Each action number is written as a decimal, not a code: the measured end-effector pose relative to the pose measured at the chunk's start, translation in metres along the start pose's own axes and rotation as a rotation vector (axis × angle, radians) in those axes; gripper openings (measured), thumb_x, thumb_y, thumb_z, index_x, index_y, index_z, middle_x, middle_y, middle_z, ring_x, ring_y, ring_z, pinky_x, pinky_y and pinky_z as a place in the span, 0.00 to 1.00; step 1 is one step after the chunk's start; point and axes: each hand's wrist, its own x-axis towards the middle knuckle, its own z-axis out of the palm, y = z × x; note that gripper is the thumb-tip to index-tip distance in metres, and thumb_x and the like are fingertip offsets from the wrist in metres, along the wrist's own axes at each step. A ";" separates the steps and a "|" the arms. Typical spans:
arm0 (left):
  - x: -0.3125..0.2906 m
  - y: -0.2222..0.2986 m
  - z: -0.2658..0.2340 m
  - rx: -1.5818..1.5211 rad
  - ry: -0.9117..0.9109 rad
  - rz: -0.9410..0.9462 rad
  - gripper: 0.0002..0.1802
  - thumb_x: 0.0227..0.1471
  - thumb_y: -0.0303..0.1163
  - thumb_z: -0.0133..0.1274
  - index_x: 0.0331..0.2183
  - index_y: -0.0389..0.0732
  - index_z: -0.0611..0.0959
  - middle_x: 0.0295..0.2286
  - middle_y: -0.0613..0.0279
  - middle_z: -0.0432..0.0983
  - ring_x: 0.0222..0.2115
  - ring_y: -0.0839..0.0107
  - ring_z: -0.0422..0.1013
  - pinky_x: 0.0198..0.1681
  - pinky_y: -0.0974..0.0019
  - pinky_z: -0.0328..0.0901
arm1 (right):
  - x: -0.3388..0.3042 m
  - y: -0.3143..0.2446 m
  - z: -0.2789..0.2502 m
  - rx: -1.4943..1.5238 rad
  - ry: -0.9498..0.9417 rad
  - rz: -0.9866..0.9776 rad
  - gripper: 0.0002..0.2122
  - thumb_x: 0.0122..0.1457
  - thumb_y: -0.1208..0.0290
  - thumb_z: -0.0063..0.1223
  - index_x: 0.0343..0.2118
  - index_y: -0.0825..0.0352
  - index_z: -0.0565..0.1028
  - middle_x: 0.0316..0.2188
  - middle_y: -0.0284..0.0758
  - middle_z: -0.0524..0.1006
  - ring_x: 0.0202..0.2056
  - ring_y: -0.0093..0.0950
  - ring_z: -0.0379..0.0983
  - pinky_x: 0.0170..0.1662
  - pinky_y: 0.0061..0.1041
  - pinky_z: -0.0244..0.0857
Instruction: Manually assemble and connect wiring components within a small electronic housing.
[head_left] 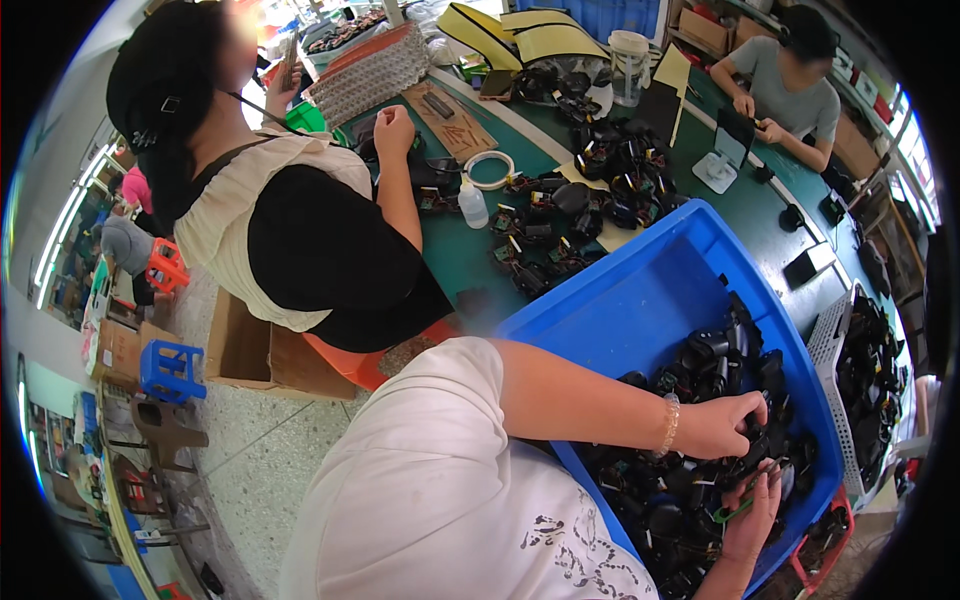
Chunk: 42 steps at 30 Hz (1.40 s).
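Note:
My left hand (722, 424), with a beaded bracelet at the wrist, reaches into a large blue plastic bin (620, 310). Its fingers are closed on a black plastic part, mostly covered by the hand. Close below it, my right hand (756, 512) is wrapped round a small green-handled hand tool (735, 511); its exact kind is too hidden to tell. The tool's dark end lies near the left hand's fingers. Around both hands, many black plastic parts (670, 505) with wires and bits of green circuit board fill the bin's near half.
Beside the bin stands a grey perforated basket (835, 370) of black parts. More parts (625, 175) are heaped on the green table (455, 250), near a clear bottle (472, 204) and a tape ring (489, 170). One co-worker (310, 220) sits at left, another (795, 95) across the table.

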 end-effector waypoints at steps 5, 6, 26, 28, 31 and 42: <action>0.003 -0.013 -0.003 -0.072 -0.009 -0.009 0.23 0.42 0.20 0.43 0.43 0.35 0.60 0.30 0.56 0.74 0.30 0.77 0.68 0.29 0.73 0.62 | 0.002 0.005 0.005 -0.078 0.031 -0.002 0.11 0.59 0.71 0.45 0.44 0.66 0.64 0.21 0.28 0.66 0.20 0.16 0.60 0.23 0.15 0.53; 0.002 -0.010 -0.002 -0.083 -0.034 -0.021 0.22 0.43 0.20 0.44 0.43 0.36 0.60 0.29 0.57 0.74 0.29 0.77 0.68 0.29 0.73 0.62 | 0.000 0.004 0.003 -0.082 0.031 0.008 0.13 0.58 0.70 0.46 0.44 0.66 0.64 0.20 0.27 0.66 0.19 0.16 0.59 0.23 0.15 0.54; 0.001 0.001 0.013 -0.258 -0.035 -0.192 0.19 0.55 0.34 0.44 0.47 0.40 0.65 0.40 0.62 0.69 0.41 0.73 0.66 0.46 0.66 0.61 | -0.002 -0.009 0.001 0.088 -0.245 0.016 0.06 0.57 0.68 0.48 0.30 0.64 0.68 0.16 0.22 0.61 0.18 0.13 0.54 0.22 0.15 0.51; 0.001 0.000 0.017 -0.312 -0.076 -0.215 0.19 0.56 0.38 0.42 0.47 0.41 0.66 0.39 0.62 0.69 0.40 0.72 0.67 0.44 0.65 0.62 | -0.006 -0.012 0.004 0.015 -0.210 -0.026 0.06 0.57 0.68 0.48 0.30 0.65 0.68 0.16 0.24 0.64 0.18 0.13 0.55 0.22 0.15 0.51; 0.000 -0.002 0.017 -0.373 -0.129 -0.242 0.21 0.56 0.42 0.40 0.47 0.41 0.66 0.38 0.61 0.70 0.38 0.68 0.68 0.41 0.63 0.64 | -0.007 -0.017 0.010 -0.013 -0.195 -0.080 0.07 0.57 0.68 0.48 0.30 0.65 0.68 0.18 0.25 0.67 0.18 0.13 0.57 0.21 0.15 0.52; -0.001 0.000 0.013 -0.463 -0.051 -0.397 0.23 0.58 0.43 0.34 0.47 0.36 0.67 0.33 0.53 0.72 0.31 0.61 0.71 0.38 0.60 0.66 | -0.006 -0.015 0.008 -0.168 -0.068 -0.148 0.10 0.54 0.68 0.53 0.31 0.67 0.66 0.22 0.27 0.68 0.24 0.13 0.62 0.26 0.14 0.56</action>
